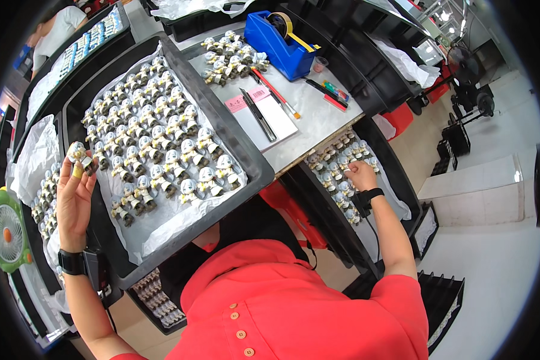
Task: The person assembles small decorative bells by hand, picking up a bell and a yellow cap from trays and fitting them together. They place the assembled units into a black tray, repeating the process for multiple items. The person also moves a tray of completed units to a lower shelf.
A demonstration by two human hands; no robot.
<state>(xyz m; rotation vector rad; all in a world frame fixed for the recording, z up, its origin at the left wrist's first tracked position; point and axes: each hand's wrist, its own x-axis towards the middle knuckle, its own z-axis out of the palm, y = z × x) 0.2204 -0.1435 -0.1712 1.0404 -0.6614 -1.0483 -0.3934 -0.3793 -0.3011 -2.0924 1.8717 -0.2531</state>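
Note:
My left hand (pixel 75 191) is raised at the left edge of the big black tray (pixel 255 157), its fingers closed round a small figurine (pixel 78 153) with a pale head and dark base. Rows of similar painted figurines (pixel 153 129) lie on white paper inside that tray. Off to the right, my right hand (pixel 363 175) reaches over a lower black tray (pixel 396 171) that also holds figurines (pixel 341 180). Its fingers are pinched together among them; whatever is between the fingertips is hidden.
On the table stand a blue tape dispenser (pixel 276 45), a cluster of figurines (pixel 231 59), a notepad (pixel 279 123) with a black pen (pixel 258 114), and a red brush (pixel 275 91). A green fan (pixel 7 231) is at far left. Black crates (pixel 366 66) surround the table.

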